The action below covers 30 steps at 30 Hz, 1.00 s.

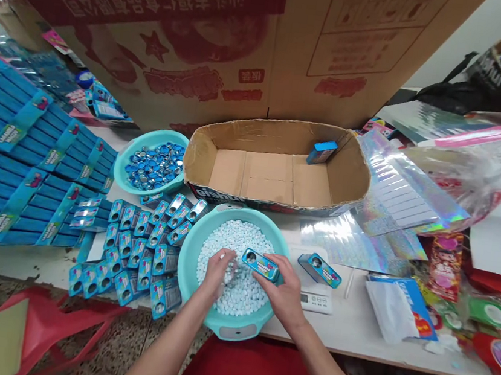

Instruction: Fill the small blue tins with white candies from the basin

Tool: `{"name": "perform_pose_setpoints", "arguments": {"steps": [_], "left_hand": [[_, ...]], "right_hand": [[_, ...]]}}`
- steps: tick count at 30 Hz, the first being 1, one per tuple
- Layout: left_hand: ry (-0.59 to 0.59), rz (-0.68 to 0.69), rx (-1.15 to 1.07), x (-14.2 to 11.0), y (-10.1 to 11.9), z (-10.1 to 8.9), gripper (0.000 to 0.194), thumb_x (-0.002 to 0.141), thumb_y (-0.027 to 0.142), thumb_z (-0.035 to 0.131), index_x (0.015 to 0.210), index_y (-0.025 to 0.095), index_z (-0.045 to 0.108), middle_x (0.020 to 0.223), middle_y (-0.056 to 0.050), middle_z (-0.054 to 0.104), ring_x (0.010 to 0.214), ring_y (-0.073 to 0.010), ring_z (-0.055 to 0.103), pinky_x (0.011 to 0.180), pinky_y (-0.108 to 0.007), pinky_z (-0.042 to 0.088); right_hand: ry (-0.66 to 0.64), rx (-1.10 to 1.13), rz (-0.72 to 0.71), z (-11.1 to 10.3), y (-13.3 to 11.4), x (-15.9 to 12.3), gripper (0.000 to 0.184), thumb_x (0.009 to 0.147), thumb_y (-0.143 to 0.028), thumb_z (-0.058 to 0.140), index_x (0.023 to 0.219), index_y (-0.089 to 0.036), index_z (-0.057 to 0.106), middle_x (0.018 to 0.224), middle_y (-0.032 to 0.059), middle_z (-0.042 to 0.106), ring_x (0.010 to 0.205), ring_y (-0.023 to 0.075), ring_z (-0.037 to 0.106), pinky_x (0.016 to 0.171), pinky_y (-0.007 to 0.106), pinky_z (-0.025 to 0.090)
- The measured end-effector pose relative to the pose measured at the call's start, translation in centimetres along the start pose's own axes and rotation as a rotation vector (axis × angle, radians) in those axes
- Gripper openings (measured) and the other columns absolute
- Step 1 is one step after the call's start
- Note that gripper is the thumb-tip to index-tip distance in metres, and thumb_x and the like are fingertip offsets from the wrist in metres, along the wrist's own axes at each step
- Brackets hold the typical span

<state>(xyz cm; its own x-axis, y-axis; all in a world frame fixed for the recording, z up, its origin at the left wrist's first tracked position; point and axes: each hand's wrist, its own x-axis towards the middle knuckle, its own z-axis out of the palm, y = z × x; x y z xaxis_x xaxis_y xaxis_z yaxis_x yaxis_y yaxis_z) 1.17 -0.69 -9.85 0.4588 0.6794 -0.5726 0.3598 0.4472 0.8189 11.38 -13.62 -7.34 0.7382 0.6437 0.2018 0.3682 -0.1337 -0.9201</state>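
A turquoise basin (287, 241) full of small white candies (240, 302) stands in front of me. Over the candies, my right hand (286, 289) grips a small blue tin (260, 264), with its labelled, holed top facing up. My left hand (219, 272) is closed just left of that tin, its fingers curled together low over the candies. Whatever those fingers hold is blurred. Another blue tin (320, 270) lies right of the basin on a white kitchen scale (316, 303). Several similar tins (137, 253) stand grouped left of the basin.
A second turquoise basin (120, 165) holds round blue and silver caps (155, 166). Behind the candies is a low cardboard tray (274, 181) with one blue box (322, 152) inside. Blue display boxes (11, 164) are stacked left; shiny film sheets (396, 193) and packets lie right.
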Motion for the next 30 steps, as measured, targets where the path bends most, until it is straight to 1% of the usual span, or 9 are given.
{"name": "perform_pose_setpoints", "arguments": {"steps": [3, 5, 9, 13, 15, 19, 23, 25, 30], "left_hand": [[-0.110, -0.019, -0.320, -1.6, 3.3, -0.3, 0.030, 0.066, 0.043, 0.065, 0.069, 0.018, 0.048, 0.054, 0.005, 0.049, 0.037, -0.0063, 0.039, 0.037, -0.018, 0.027], [-0.138, 0.024, -0.466, -2.5, 5.3, 0.1, 0.029, 0.067, 0.040, 0.067, 0.068, 0.018, 0.048, 0.055, 0.004, 0.051, 0.037, -0.0059, 0.041, 0.036, -0.018, 0.027], [-0.045, 0.161, -0.572, -3.2, 7.4, 1.3, 0.026, 0.069, 0.035, 0.066, 0.066, 0.016, 0.050, 0.063, 0.001, 0.057, 0.050, -0.0092, 0.055, 0.047, -0.020, 0.042], [0.038, 0.237, -0.607, -3.1, 7.9, 2.0, 0.028, 0.071, 0.037, 0.065, 0.064, 0.016, 0.048, 0.059, 0.003, 0.054, 0.051, -0.0106, 0.056, 0.051, -0.023, 0.044], [0.056, 0.241, -0.597, -3.0, 8.1, 2.3, 0.028, 0.071, 0.038, 0.066, 0.064, 0.016, 0.049, 0.060, 0.003, 0.055, 0.051, -0.0107, 0.056, 0.051, -0.023, 0.044], [0.038, 0.236, -0.564, -2.9, 8.3, 2.5, 0.029, 0.071, 0.040, 0.065, 0.064, 0.017, 0.049, 0.058, 0.003, 0.054, 0.051, -0.0110, 0.056, 0.053, -0.024, 0.044], [0.021, 0.279, -0.505, -3.1, 8.2, 2.6, 0.030, 0.074, 0.040, 0.063, 0.061, 0.017, 0.050, 0.053, 0.003, 0.052, 0.054, -0.0121, 0.057, 0.059, -0.025, 0.046], [0.040, 0.315, -0.478, -3.2, 8.2, 2.6, 0.029, 0.075, 0.039, 0.062, 0.060, 0.016, 0.052, 0.053, 0.002, 0.053, 0.056, -0.0127, 0.058, 0.061, -0.026, 0.046], [0.103, 0.396, -0.470, -3.4, 8.6, 2.8, 0.024, 0.076, 0.037, 0.062, 0.066, 0.016, 0.053, 0.059, 0.002, 0.055, 0.055, -0.0105, 0.054, 0.057, -0.023, 0.044]], "right_hand": [[-0.033, -0.006, 0.006, 0.5, -0.2, -0.1, 0.030, 0.076, -0.028, 0.071, 0.104, -0.022, 0.062, 0.097, 0.0067, 0.062, 0.092, 0.0219, 0.060, 0.082, 0.037, 0.050], [-0.077, -0.006, 0.009, 0.9, -0.6, -0.3, 0.029, 0.075, -0.025, 0.071, 0.102, -0.022, 0.063, 0.096, 0.0062, 0.063, 0.091, 0.0217, 0.060, 0.081, 0.036, 0.050], [-0.160, -0.005, 0.017, 1.3, -2.1, -0.5, 0.029, 0.074, -0.022, 0.070, 0.102, -0.023, 0.063, 0.094, 0.0053, 0.064, 0.088, 0.0213, 0.061, 0.078, 0.034, 0.050], [-0.148, -0.052, 0.022, 1.1, -3.3, -0.3, 0.030, 0.073, -0.023, 0.070, 0.102, -0.023, 0.063, 0.095, 0.0053, 0.065, 0.090, 0.0222, 0.061, 0.079, 0.035, 0.049], [-0.149, -0.079, 0.023, 1.0, -3.4, 0.0, 0.030, 0.071, -0.022, 0.072, 0.100, -0.024, 0.064, 0.095, 0.0048, 0.066, 0.090, 0.0228, 0.062, 0.079, 0.035, 0.048], [-0.165, -0.099, 0.022, 0.9, -3.2, 0.3, 0.032, 0.069, -0.022, 0.074, 0.100, -0.025, 0.064, 0.095, 0.0040, 0.067, 0.092, 0.0238, 0.062, 0.080, 0.036, 0.047], [-0.165, -0.079, 0.037, 0.9, -3.3, 0.4, 0.032, 0.070, -0.021, 0.074, 0.100, -0.024, 0.064, 0.095, 0.0037, 0.067, 0.091, 0.0229, 0.061, 0.080, 0.035, 0.046], [-0.159, -0.067, 0.038, 0.9, -3.7, 0.5, 0.032, 0.069, -0.020, 0.074, 0.099, -0.024, 0.064, 0.094, 0.0034, 0.067, 0.091, 0.0225, 0.061, 0.079, 0.035, 0.046], [-0.146, -0.043, 0.035, 0.7, -4.5, 0.9, 0.033, 0.069, -0.020, 0.074, 0.100, -0.024, 0.064, 0.095, 0.0037, 0.066, 0.091, 0.0227, 0.061, 0.080, 0.035, 0.047]]}}
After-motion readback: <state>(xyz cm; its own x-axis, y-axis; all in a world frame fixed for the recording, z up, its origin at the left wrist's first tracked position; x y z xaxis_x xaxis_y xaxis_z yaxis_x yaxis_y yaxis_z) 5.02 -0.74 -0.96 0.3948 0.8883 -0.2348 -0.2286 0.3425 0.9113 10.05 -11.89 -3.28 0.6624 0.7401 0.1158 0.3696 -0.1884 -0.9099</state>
